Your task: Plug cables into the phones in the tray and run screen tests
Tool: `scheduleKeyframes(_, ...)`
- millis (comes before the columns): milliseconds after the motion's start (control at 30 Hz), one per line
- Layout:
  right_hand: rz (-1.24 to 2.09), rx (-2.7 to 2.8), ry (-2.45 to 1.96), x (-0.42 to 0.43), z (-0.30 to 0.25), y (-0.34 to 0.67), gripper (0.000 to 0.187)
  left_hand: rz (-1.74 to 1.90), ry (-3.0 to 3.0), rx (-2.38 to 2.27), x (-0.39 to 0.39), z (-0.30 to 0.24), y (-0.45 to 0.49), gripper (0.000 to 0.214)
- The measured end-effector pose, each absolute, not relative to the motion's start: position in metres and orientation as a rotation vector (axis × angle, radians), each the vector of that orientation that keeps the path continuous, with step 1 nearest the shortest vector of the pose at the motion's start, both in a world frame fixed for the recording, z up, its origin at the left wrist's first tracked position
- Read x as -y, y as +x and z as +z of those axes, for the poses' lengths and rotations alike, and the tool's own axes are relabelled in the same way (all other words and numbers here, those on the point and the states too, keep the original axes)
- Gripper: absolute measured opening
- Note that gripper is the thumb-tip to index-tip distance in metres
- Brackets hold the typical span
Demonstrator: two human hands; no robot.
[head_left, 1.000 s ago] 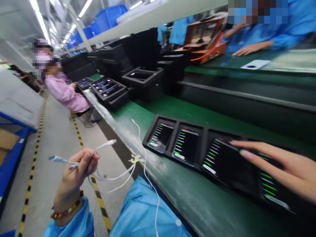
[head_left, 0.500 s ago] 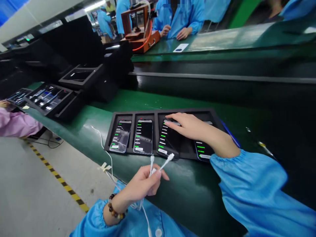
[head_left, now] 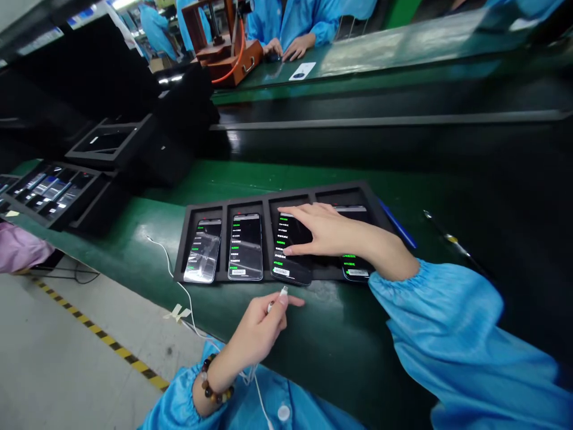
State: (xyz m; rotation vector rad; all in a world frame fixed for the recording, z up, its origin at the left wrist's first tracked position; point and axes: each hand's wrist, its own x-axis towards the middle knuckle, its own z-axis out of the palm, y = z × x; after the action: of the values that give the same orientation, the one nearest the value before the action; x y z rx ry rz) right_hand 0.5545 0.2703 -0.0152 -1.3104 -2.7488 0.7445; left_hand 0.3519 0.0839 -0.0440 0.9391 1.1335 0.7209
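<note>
A black tray [head_left: 224, 209] on the green bench holds several phones with lit screens. My right hand [head_left: 326, 232] lies over the third phone [head_left: 286, 263], fingers gripping its edges, and its lower end tilts up off the tray. My left hand [head_left: 259, 325] is closed in a pinch on a white cable plug [head_left: 283, 292], which points at that phone's lower end, a short gap away. The white cable [head_left: 179, 286] trails down over the bench edge. Two more phones [head_left: 245, 246] lie to the left, and a fourth phone [head_left: 356, 269] sits partly hidden under my right wrist.
Black trays [head_left: 54, 191] with more phones stand at the left. A blue pen [head_left: 396, 215] and a thin tool [head_left: 447, 236] lie right of the tray. Across the belt a person's hands [head_left: 286, 48] rest by an orange wooden fixture [head_left: 224, 48]. A pink sleeve [head_left: 22, 251] shows at left.
My left hand has brought the cable plug forward to the third phone's lower end. My right hand has closed round that phone and lifted its near end.
</note>
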Motion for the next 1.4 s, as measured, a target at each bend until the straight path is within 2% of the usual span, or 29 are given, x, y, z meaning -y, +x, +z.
scheduleKeyframes(167, 0.674, 2.753, -1.296, -0.272, -0.024, 0.554, 0.113, 0.679, 0.971, -1.182, -0.084, -0.044, 0.355, 0.096)
scheduleKeyframes(467, 0.755, 2.707, -1.331, -0.274, -0.019, 0.554, 0.098, 0.716, 0.604, -1.069, -0.089, -0.052, 0.366, 0.105)
scheduleKeyframes(767, 0.699, 2.689, -1.308, -0.276, -0.020, 0.555, 0.091, 0.859, 0.414, -1.037, -0.083, -0.052, 0.387, 0.095)
scheduleKeyframes(1067, 0.737, 2.675, -1.324, -0.278, -0.014, 0.553, 0.085, 0.942, 0.353, -1.081, -0.089, -0.051, 0.398, 0.099)
scheduleKeyframes(1300, 0.700, 2.631, -1.409, -0.277, -0.018, 0.554, 0.086, 0.882, 0.594, -1.073, -0.092, -0.058, 0.378, 0.093)
scheduleKeyframes(1400, 0.646, 2.576, -1.444, -0.277, -0.022, 0.556, 0.082, 1.030, 0.744, -1.252, -0.084, -0.053, 0.343, 0.085)
